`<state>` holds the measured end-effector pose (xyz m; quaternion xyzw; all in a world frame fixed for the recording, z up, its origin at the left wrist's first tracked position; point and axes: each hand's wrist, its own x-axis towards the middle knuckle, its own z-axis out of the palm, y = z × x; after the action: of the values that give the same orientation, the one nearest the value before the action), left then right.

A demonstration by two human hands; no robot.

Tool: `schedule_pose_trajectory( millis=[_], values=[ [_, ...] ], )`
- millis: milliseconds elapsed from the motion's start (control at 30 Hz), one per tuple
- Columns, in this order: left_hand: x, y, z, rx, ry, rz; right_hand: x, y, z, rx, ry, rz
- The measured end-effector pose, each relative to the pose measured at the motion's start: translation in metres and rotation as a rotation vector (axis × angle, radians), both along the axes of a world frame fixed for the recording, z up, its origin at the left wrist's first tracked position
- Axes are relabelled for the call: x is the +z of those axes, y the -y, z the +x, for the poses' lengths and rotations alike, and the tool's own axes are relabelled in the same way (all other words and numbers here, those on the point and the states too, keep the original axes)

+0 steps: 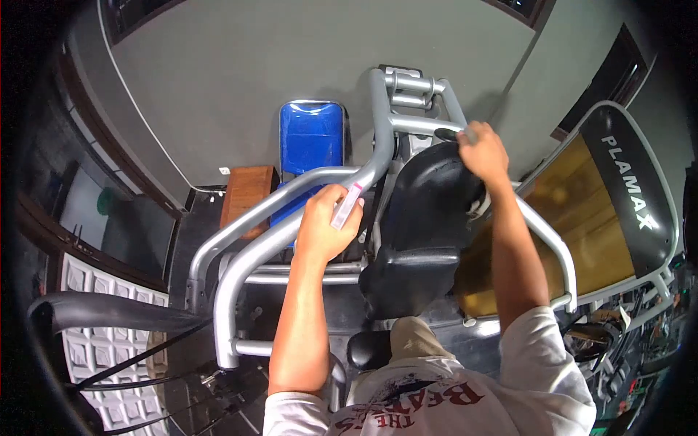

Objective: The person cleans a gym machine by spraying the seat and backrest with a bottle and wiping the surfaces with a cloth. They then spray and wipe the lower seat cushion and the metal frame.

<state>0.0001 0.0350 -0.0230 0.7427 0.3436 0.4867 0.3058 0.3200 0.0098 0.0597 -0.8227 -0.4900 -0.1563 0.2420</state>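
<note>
My left hand is closed around a small, flat white case with a pink end, held tilted beside the silver frame tube of an exercise machine. My right hand is at the upper right of the machine's black padded backrest. Its fingers are curled over something greyish; whether that is part of the frame or a separate thing I cannot make out. A black seat pad lies below the backrest, close to my body.
Behind the machine stand a blue padded chair and a brown wooden box. A tall panel marked PLAMAX rises at the right. Curved silver bars flank the left side, near a black padded arm and white textured panel.
</note>
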Motion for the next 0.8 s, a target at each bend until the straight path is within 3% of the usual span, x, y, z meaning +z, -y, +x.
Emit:
schedule_pose_trajectory(
  millis=[67,133,200,267,433,667,800],
  values=[
    [0.002,0.004,0.004,-0.014,-0.036,-0.027,-0.006,-0.008,-0.038,0.099,0.113,0.053],
    [-0.006,0.002,0.007,0.005,-0.034,-0.018,0.002,-0.016,-0.089,0.107,0.312,-0.365],
    [-0.012,0.002,0.006,0.003,-0.065,-0.076,-0.028,-0.025,-0.117,0.195,0.472,-0.497],
    [-0.014,0.002,0.003,0.002,-0.067,-0.053,-0.055,-0.024,-0.117,0.372,0.606,-0.429],
    [-0.017,0.000,-0.001,0.044,-0.080,-0.196,-0.014,0.006,-0.057,0.287,0.339,-0.040],
    [-0.018,-0.004,-0.005,0.092,-0.093,-0.201,0.003,-0.005,0.005,0.028,-0.267,-0.073],
    [-0.010,-0.002,-0.004,0.054,-0.068,-0.233,-0.018,0.012,0.077,-0.160,-0.374,0.040]
  ],
)
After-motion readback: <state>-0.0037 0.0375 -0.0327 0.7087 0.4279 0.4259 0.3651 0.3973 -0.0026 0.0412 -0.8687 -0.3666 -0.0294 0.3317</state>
